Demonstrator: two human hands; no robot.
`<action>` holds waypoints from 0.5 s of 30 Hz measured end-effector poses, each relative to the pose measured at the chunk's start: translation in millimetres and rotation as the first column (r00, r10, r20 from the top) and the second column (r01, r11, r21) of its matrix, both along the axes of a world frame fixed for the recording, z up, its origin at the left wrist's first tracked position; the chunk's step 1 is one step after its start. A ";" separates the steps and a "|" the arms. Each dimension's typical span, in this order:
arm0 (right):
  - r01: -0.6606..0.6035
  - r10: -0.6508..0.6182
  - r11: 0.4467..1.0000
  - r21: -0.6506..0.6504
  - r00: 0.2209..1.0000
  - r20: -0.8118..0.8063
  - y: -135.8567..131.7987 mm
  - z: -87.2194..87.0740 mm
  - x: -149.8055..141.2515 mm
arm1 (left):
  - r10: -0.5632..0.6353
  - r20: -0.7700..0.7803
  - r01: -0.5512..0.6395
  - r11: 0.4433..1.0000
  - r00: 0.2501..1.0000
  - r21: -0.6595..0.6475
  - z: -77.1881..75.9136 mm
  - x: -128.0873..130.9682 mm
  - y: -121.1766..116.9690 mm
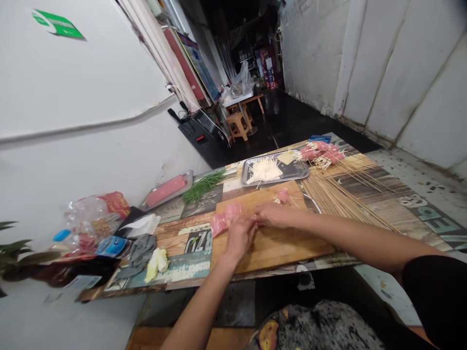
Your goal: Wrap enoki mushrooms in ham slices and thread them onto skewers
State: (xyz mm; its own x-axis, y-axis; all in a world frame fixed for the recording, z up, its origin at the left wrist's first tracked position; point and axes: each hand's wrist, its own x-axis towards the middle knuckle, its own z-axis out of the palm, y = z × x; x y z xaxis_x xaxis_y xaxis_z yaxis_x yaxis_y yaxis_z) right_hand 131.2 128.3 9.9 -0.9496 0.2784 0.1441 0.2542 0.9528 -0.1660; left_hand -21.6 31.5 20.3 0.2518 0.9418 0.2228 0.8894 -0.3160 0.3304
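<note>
My left hand [241, 236] and my right hand [273, 215] meet over a wooden cutting board [280, 245]. Their fingertips are pinched together around a small pinkish piece, which looks like a thin meat slice and is mostly hidden by the fingers. Just left of my left hand, overlapping raw meat slices [224, 218] lie in a row on the board. A meat roll [282, 196] with pale mushroom stems rests beyond my right hand. Behind the board, a metal tray [297, 172] holds white enoki mushrooms [265, 169] and a flat yellowish piece [286, 157].
Skewered meat rolls [324, 153] lie at the far right, with many bamboo skewers [335, 197] beside my right forearm. Green chives [204, 186] and a tray of meat [166, 190] sit back left. A grey cloth [142, 253], vegetable pieces [156, 264] and plastic bags [89, 218] occupy the left end.
</note>
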 end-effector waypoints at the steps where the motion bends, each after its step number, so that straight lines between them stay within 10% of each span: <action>1: 0.006 -0.006 1.000 -0.001 1.000 0.017 1.7 0.2 -1.6 | 0.011 -0.028 -0.011 1.000 1.000 0.024 -0.8 0.9 -1.4; 9: 0.113 -0.108 0.991 0.076 0.992 -0.066 -27.1 18.8 16.2 | -0.066 -0.009 0.065 0.995 0.998 -0.079 0.3 -7.5 14.5; 15: 0.174 -0.195 0.966 -0.190 0.976 -0.098 2.3 9.5 -0.8 | 0.088 -0.079 -0.086 0.996 0.993 0.025 -0.6 0.6 7.5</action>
